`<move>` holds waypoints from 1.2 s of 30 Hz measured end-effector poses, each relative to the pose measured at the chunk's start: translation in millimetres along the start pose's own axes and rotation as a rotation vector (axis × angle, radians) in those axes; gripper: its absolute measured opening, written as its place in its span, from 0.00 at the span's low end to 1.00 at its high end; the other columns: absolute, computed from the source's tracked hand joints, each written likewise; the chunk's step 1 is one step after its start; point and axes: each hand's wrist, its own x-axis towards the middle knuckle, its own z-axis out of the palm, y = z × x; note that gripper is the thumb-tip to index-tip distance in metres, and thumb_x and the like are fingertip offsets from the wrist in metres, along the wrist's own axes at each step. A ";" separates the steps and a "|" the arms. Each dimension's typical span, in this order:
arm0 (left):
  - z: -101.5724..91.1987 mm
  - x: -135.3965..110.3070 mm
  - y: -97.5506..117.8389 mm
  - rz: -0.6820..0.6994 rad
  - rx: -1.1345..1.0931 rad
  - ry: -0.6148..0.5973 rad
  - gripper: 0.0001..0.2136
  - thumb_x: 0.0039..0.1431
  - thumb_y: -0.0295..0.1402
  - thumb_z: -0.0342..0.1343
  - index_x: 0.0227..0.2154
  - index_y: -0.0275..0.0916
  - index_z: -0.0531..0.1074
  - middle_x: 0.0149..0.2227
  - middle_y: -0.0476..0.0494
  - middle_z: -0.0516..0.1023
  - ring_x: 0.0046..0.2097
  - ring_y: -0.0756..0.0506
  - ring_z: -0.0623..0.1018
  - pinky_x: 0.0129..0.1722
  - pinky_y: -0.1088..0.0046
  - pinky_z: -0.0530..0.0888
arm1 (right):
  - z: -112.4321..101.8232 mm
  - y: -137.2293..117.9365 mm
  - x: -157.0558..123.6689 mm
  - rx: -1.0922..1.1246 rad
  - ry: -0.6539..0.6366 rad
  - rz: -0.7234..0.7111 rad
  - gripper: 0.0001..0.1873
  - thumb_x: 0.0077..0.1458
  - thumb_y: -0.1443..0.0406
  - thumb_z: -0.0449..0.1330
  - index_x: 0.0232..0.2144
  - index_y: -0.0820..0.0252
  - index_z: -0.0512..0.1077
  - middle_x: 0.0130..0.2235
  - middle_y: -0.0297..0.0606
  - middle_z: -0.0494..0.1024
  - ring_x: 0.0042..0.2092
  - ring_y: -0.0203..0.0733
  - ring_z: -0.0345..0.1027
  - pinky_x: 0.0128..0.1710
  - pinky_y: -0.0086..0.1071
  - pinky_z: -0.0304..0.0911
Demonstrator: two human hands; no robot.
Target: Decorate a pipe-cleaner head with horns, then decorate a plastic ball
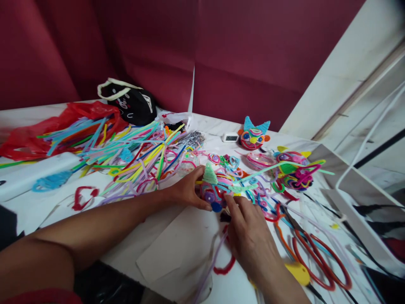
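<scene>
Bare forearms (107,221) span the white desk (209,123); left fingers (202,204) grip a pipe-cleaner figure (209,194), right fingers (233,209) touch it, grip unclear; maroon backdrop (253,55) beyond them.

Craft workspace, marble-patterned table (211,128), heaped pipe cleaners (148,158), red-handled scissors (299,229)

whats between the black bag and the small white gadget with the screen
In the head view, a whitish plastic bag lies beside the black bag, then silver strands nearer the gadget.
</scene>
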 end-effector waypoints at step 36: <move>3.4 0.6 -7.9 0.090 0.075 0.018 0.38 0.35 0.40 0.72 0.50 0.39 0.61 0.51 0.39 0.65 0.53 0.37 0.70 0.50 0.60 0.73 | -5.2 -3.5 -0.4 0.003 0.018 -0.006 0.28 0.58 0.74 0.50 0.61 0.75 0.56 0.47 0.54 0.69 0.46 0.51 0.62 0.41 0.44 0.65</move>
